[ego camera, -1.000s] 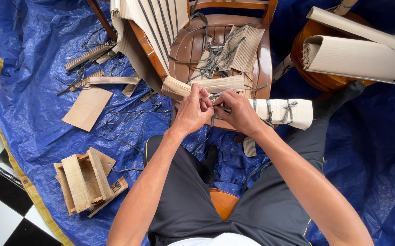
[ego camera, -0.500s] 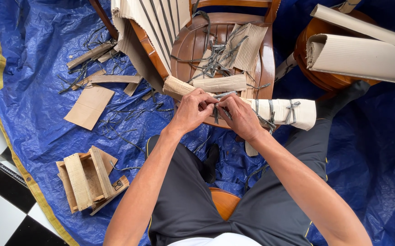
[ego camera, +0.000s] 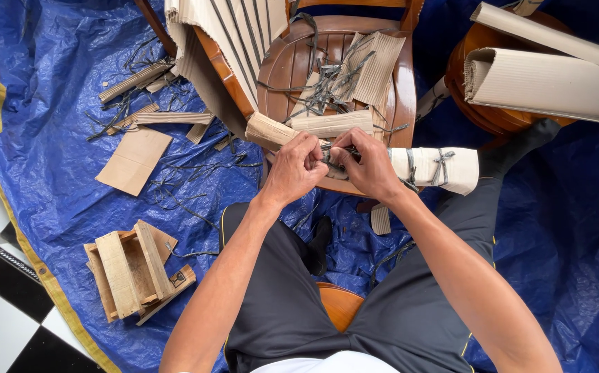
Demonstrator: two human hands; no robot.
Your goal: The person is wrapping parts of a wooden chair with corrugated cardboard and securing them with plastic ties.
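Over the near edge of the chair seat (ego camera: 282, 69), the left hand (ego camera: 294, 169) and right hand (ego camera: 367, 166) meet, each with its grip pinched together on a dark strap (ego camera: 332, 153) at the end of a white wrapped roll (ego camera: 437, 169) that stretches right. Cardboard strips (ego camera: 372, 65) and loose straps litter the seat; a wooden crate (ego camera: 130, 273) lies near left on the blue tarp (ego camera: 44, 152). Likely risk: the thin strap slips from the fingertips under tension, loosening the tie, or the roll slides off the seat edge.
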